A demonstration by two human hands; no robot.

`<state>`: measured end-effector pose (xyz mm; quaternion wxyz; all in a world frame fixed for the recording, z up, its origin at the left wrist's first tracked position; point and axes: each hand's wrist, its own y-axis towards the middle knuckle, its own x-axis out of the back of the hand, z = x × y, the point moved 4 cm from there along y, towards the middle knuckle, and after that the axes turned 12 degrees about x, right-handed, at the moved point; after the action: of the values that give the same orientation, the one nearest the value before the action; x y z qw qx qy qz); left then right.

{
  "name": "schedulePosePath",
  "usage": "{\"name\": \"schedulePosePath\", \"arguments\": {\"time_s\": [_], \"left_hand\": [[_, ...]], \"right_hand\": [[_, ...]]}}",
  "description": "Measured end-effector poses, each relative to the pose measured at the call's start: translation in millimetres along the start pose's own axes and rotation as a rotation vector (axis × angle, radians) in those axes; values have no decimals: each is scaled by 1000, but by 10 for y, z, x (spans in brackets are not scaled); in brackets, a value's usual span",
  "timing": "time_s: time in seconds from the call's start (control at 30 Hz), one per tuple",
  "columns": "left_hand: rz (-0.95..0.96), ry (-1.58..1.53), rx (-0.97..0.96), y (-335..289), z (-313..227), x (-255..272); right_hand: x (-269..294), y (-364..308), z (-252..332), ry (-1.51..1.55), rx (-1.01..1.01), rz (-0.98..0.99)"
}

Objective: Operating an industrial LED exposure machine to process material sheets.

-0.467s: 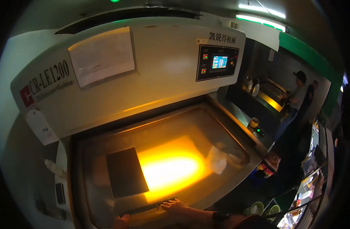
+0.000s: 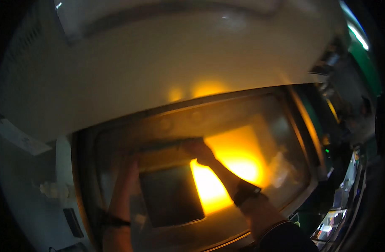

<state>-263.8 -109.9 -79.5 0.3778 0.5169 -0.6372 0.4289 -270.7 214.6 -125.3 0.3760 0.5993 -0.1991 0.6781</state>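
A yellow-brown flat panel with a dark far edge (image 2: 163,157) spans the gap between my hands over the machine bed. My right hand (image 2: 196,149) is closed on its right end, and my left hand (image 2: 133,161) seems to grip the left end, though motion blur softens its fingers. Just nearer to me lies a dark rectangular sheet (image 2: 171,195) on the lit bed. Whether the panel touches the sheet or hovers over it I cannot tell. Strong yellow light shines out to the right of the sheet.
A raised dark rim (image 2: 85,176) frames the bed, and the machine's pale housing (image 2: 180,63) overhangs its far side. A crumpled whitish piece (image 2: 280,170) lies on the bed's right. On the left ledge sit a phone-like dark object (image 2: 73,222) and a pale bottle (image 2: 54,190).
Both hands have carried the panel from the near rim forward over the bed, to the sheet's far side. The view has tipped downward and moved closer, with the picture blurred.
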Motion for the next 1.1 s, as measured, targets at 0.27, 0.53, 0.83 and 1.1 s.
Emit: {"name": "schedulePosePath", "arguments": {"time_s": [0.27, 0.53, 0.83, 1.1], "left_hand": [[-177, 250, -52, 1227, 365, -164], [12, 263, 20, -303, -74, 26], [491, 346, -181, -3724, -535, -533], [178, 267, 21, -1207, -8, -398]], "right_hand": [[-8, 970, -597, -135, -59, 84], [121, -106, 425, -154, -23, 202], [827, -2967, 2573, 230, 110, 340], [383, -884, 1007, -147, 63, 239]]}}
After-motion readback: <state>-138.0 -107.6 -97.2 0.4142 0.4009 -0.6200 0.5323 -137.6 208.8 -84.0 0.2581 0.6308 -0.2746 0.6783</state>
